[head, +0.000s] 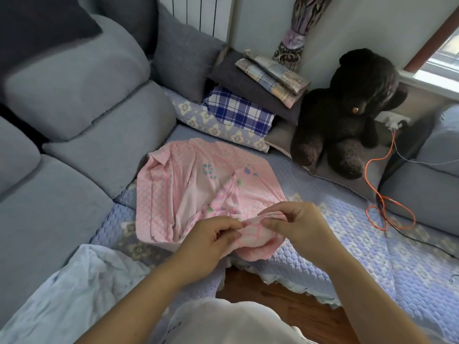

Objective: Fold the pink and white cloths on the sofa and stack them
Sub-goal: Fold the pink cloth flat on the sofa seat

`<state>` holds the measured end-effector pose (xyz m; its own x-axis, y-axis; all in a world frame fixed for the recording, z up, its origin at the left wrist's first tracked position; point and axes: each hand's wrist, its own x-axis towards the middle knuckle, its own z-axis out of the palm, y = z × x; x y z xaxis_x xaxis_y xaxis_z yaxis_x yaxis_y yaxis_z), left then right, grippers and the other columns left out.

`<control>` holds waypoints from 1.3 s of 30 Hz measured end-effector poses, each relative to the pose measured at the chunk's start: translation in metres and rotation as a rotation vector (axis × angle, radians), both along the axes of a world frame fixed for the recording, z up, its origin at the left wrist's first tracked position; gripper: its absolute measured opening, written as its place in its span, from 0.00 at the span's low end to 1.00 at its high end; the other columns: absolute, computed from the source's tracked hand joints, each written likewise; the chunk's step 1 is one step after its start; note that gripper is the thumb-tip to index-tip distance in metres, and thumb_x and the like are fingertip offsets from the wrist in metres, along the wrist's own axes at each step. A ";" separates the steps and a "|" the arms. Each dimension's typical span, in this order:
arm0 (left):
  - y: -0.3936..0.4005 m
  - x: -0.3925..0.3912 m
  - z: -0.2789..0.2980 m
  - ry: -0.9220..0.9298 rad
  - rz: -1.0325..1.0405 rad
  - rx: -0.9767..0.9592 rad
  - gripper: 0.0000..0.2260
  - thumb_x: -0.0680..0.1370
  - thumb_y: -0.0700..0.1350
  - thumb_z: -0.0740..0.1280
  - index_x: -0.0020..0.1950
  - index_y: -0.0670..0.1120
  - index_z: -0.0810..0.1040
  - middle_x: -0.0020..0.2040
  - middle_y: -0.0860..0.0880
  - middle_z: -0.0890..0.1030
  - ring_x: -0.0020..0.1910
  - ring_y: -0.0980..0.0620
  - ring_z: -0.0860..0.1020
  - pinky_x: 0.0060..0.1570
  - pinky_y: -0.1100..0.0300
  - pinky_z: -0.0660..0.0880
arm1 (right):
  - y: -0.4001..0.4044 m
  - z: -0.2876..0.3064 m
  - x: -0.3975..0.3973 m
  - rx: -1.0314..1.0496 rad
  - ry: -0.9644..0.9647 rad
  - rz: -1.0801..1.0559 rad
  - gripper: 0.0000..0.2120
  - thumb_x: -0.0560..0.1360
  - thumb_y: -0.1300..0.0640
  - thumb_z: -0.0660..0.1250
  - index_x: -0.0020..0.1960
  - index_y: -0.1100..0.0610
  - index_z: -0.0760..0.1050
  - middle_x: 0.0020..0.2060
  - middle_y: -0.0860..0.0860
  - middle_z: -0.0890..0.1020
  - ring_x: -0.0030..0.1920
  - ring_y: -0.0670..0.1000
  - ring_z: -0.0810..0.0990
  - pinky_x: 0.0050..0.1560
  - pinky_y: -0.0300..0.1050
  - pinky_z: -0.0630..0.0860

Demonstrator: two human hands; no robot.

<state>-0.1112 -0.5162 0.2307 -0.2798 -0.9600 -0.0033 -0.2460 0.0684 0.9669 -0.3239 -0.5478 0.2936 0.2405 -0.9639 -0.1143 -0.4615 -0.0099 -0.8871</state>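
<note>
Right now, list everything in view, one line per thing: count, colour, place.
pink cloth: one, pink check, crumpled on the sofa seat
pale cloth: one, whitish blue, near left on the seat
quilted cover: one, lilac, floral, over the seat
sofa cushions: several, grey, left
plaid cloth: one, blue and white, folded at the back
checked cloth: one, pastel, topping a dark pile
teddy bear: one, dark brown, right corner
cable: one, orange, right
left hand: pinches the pink cloth's near edge
right hand: pinches the same edge

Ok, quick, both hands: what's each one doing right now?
Left hand: closed, pinching the near edge of the pink cloth.
Right hand: closed, pinching the same bunched edge just beside the left.
</note>
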 end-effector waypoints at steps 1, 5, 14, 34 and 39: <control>0.001 0.001 0.000 -0.002 0.006 0.001 0.08 0.81 0.38 0.67 0.51 0.47 0.85 0.45 0.61 0.84 0.47 0.63 0.81 0.47 0.73 0.71 | 0.002 -0.001 0.002 -0.013 0.004 -0.024 0.08 0.72 0.66 0.75 0.44 0.54 0.86 0.39 0.47 0.87 0.41 0.44 0.84 0.42 0.35 0.78; 0.004 0.001 0.000 0.038 0.011 0.053 0.08 0.81 0.39 0.67 0.52 0.49 0.84 0.43 0.62 0.82 0.43 0.64 0.79 0.45 0.73 0.71 | 0.006 -0.003 0.008 -0.020 -0.017 -0.098 0.05 0.70 0.66 0.77 0.40 0.57 0.84 0.35 0.50 0.86 0.35 0.44 0.83 0.37 0.37 0.78; 0.008 0.001 -0.013 -0.097 -0.031 -0.131 0.11 0.84 0.49 0.61 0.43 0.48 0.74 0.39 0.55 0.73 0.39 0.59 0.72 0.40 0.67 0.67 | 0.009 -0.001 0.003 0.007 -0.032 -0.073 0.07 0.72 0.60 0.76 0.38 0.63 0.82 0.30 0.52 0.83 0.31 0.44 0.79 0.33 0.37 0.75; 0.008 0.062 -0.146 -0.681 -0.105 -0.243 0.14 0.81 0.55 0.61 0.59 0.54 0.82 0.56 0.60 0.75 0.56 0.59 0.72 0.54 0.60 0.75 | -0.001 0.025 -0.012 -0.210 -0.403 -0.404 0.25 0.68 0.34 0.69 0.41 0.58 0.74 0.44 0.60 0.85 0.48 0.65 0.83 0.57 0.69 0.77; 0.000 0.053 -0.132 -0.577 -0.038 -0.304 0.15 0.81 0.46 0.64 0.68 0.55 0.76 0.65 0.60 0.74 0.61 0.59 0.72 0.60 0.63 0.74 | 0.004 0.042 -0.010 -0.165 -0.508 -0.152 0.22 0.67 0.36 0.75 0.40 0.55 0.78 0.39 0.60 0.84 0.42 0.60 0.83 0.49 0.60 0.79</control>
<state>-0.0581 -0.5158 0.0984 -0.3486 -0.9311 0.1073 -0.7113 0.3373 0.6166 -0.3334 -0.5436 0.3352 0.0828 -0.9873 0.1355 0.0164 -0.1346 -0.9908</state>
